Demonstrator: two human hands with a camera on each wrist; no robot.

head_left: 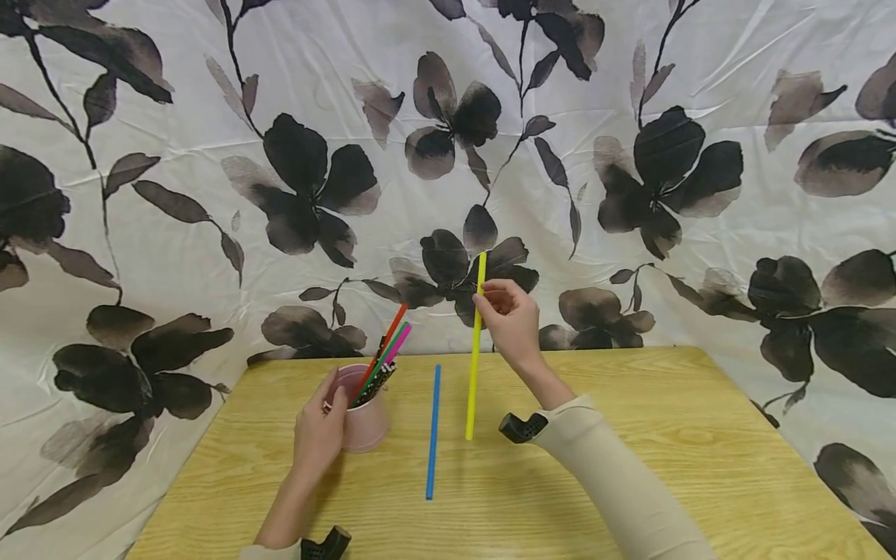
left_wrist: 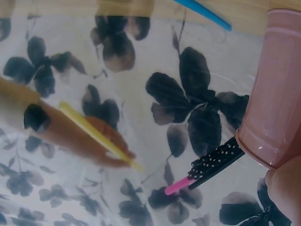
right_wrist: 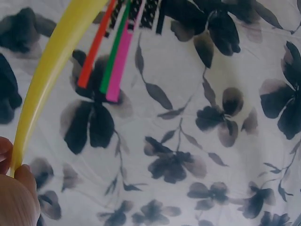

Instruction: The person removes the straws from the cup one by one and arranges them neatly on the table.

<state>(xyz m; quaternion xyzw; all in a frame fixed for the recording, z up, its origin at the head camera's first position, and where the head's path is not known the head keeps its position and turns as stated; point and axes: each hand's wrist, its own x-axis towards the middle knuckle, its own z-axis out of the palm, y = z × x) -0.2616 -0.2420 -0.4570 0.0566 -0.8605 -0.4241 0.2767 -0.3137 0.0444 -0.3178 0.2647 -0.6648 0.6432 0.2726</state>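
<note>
My right hand [head_left: 513, 320] pinches a yellow straw [head_left: 474, 365] near its upper part and holds it nearly upright above the table. In the right wrist view the same yellow straw [right_wrist: 44, 84] runs up from the thumb and fingertips. On the left, my left hand [head_left: 321, 424] grips a pink cup [head_left: 366, 428] by its rim and side. Several straws lean out of the cup: an orange-red straw [head_left: 392, 327], a green straw [head_left: 381, 362], a magenta straw [head_left: 399, 342] and black straws with white dots [left_wrist: 214, 162]. Between the hands a blue straw [head_left: 433, 435] lies on the table.
The wooden table [head_left: 616, 459] carries the cup and the blue straw. Behind it hangs a white cloth [head_left: 560, 47] with dark flower prints, reaching the table's back edge. A small black device sits at each wrist.
</note>
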